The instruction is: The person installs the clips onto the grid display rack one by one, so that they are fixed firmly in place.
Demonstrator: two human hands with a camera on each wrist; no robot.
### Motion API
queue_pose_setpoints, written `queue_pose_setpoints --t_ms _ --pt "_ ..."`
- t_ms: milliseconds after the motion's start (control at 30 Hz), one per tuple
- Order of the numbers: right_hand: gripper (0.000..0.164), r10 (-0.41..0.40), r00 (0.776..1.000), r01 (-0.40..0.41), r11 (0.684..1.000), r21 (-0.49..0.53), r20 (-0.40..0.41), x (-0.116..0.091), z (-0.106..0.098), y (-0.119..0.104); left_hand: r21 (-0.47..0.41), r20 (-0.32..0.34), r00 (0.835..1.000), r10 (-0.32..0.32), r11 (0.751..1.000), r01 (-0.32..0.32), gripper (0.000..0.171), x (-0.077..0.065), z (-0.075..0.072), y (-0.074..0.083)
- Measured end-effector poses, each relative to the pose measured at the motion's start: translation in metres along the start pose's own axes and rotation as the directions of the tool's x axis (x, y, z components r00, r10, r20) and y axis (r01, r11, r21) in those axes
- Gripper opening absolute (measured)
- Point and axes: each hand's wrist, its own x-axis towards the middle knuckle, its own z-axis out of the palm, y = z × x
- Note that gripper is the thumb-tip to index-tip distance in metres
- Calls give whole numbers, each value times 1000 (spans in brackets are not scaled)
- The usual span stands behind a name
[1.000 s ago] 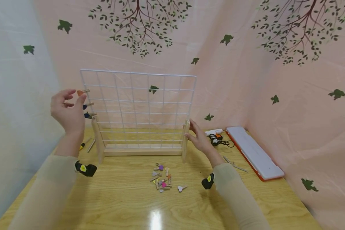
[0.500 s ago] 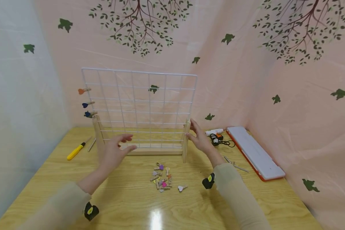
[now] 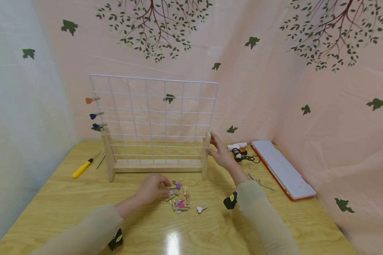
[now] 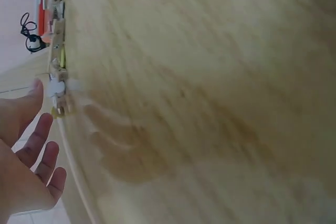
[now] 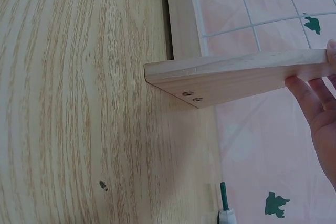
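Note:
A white wire grid stands upright in a wooden stand. Small clothespins with an orange heart and dark blue hearts clip onto its left edge. My left hand reaches the left side of a pile of heart clothespins on the table; in the left wrist view its thumb and fingers are apart, nothing between them. My right hand holds the stand's right side post, with fingers on the board in the right wrist view.
A yellow-handled screwdriver and a metal rod lie left of the stand. To the right are a coiled black cable, a white tool, metal rods and a long white-and-red case. One white heart clothespin lies apart.
My left hand has left the orange heart clothespin on the grid's upper left edge and moved down and right to the pile. My right hand has stayed on the post.

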Motion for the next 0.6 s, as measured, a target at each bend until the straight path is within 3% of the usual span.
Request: queue_pose_setpoints --t_ms 267,467,600 --pt "68 -9 1000 9 1000 0 1 -1 1 -2 66 4 999 34 997 -34 9 1 10 -8" --pt "67 -8 1000 8 1000 2 0 -1 1 -2 22 44 999 20 1000 -21 6 1 12 -10" --pt "67 -17 1000 17 1000 -14 -10 -2 0 -3 -47 64 998 -16 999 19 6 -1 9 -6"
